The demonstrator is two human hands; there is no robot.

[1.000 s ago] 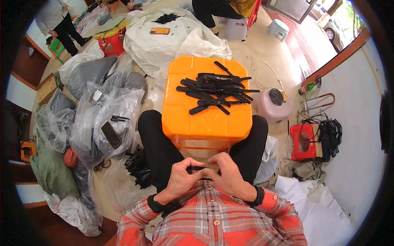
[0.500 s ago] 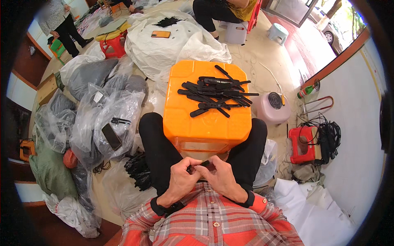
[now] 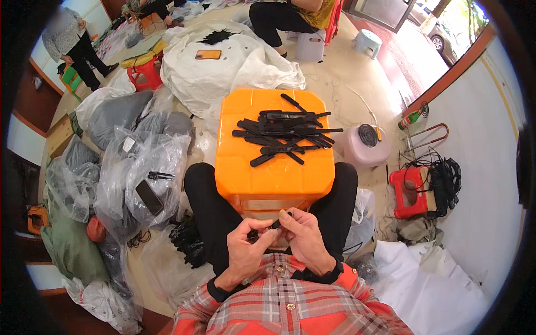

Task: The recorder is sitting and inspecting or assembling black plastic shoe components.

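Observation:
My left hand (image 3: 245,244) and my right hand (image 3: 307,237) meet just above my lap, in front of the orange plastic stool (image 3: 271,181). Between their fingertips is a small black piece (image 3: 276,224), mostly covered by the fingers, so its kind is hard to make out. Both hands are closed on it, thumbs and forefingers pinched. On the stool's top lies a loose heap of flat black strips (image 3: 287,131) with rounded ends, crossing one another at various angles.
Clear plastic bags with dark contents (image 3: 159,148) lie to my left, a dark phone (image 3: 149,196) on them. At right stand a pinkish jug (image 3: 365,151) and a red stool (image 3: 406,195). Ahead is a white sheet (image 3: 192,72) with an orange-backed phone. Other people are farther off.
The view has shifted slightly. My fingers have changed their hold on the small black piece, the right thumb and forefinger now higher on it. The heap on the stool looks the same.

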